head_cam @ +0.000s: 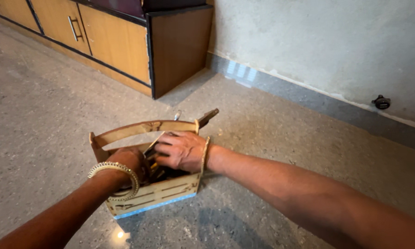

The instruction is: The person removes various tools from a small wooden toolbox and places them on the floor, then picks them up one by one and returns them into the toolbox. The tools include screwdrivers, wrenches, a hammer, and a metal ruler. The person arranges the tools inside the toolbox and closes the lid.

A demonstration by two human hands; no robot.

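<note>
Wooden slatted caddy (148, 193) with an arched handle sits on the floor under both hands. Left hand (127, 161) curls inside; right hand (180, 150) spreads over dark contents. Probably light, stiff; lift by handle.

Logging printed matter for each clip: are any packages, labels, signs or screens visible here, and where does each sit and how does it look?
No packages, labels, signs or screens are visible.
Nearest to a container: a pale wooden caddy with an arched handle, on the speckled floor; both the left hand and the right hand are inside it.
Small dark round fitting, low on the pale wall; too small to tell more.
</note>
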